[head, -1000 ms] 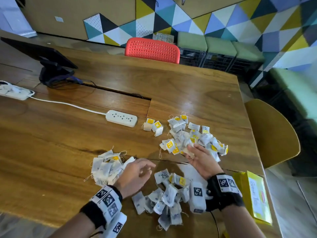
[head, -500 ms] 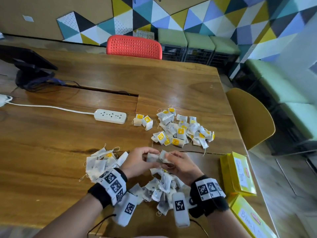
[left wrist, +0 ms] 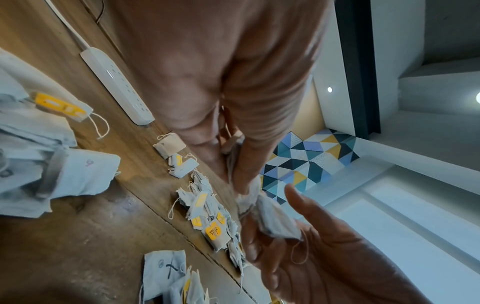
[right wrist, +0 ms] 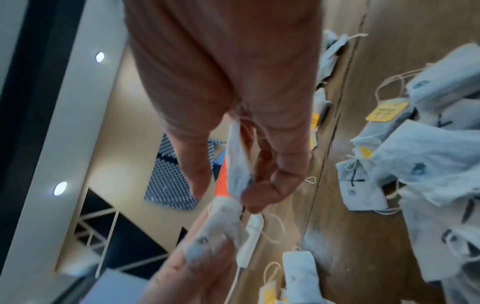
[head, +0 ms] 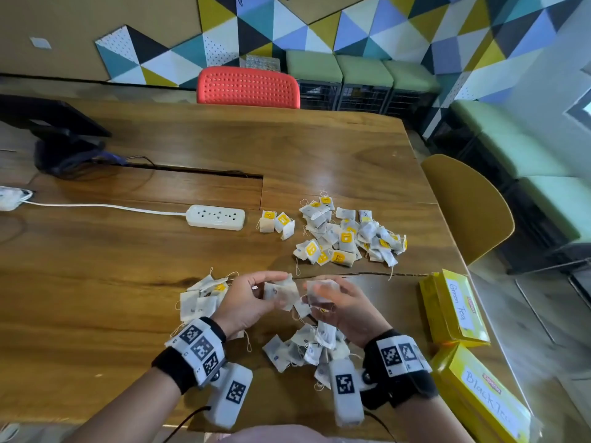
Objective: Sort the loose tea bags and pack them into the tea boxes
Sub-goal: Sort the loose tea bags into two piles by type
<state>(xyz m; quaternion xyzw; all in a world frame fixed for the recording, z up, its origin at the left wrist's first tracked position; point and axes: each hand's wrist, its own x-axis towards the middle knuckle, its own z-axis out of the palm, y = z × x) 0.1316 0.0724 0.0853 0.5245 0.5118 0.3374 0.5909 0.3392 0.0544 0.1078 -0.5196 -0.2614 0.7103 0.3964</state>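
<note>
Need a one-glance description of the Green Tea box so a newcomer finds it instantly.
Start at the wooden table and go to its right edge, beside the mustard-yellow chair. Two yellow boxes lie there; the Green Tea box is the farther one, past the Black Tea box. Its white label reads "Green Tea" in handwriting.

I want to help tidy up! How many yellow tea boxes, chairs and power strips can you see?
Yellow tea boxes: 2, the Green Tea box and the Black Tea box
Chairs: 2, the red chair and the yellow chair
Power strips: 2, the near power strip and the far-left power strip
Total: 6
</note>
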